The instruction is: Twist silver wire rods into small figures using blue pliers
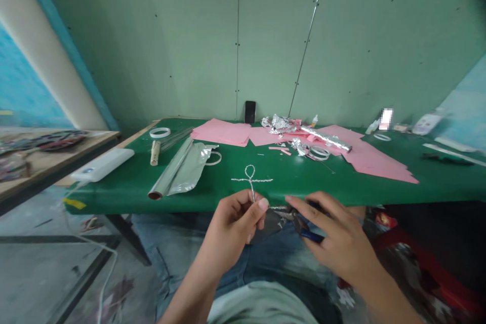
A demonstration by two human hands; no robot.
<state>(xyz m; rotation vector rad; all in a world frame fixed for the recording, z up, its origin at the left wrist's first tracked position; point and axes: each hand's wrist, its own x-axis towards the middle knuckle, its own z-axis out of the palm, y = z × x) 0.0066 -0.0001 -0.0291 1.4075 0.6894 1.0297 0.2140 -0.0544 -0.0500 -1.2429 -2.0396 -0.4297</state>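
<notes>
My left hand (241,217) pinches a twisted silver wire figure (251,180) by its lower part. The figure has a loop at the top and a straight crossbar, and stands upright above my fingers. A wire end runs rightward from my fingertips to the jaws of the pliers (309,233). Around the blue handles of these pliers my right hand (336,235) is closed. Their jaws lie at the wire, but I cannot tell whether they grip it. Both hands are over my lap, in front of the table's near edge.
On the green table (212,182) lie a foil roll (170,172), pink paper sheets (224,131), crumpled foil (281,122) and a white tape roll (160,132). A dark phone (249,111) leans against the wall. At the left sits a white power bank (102,164) with a cable.
</notes>
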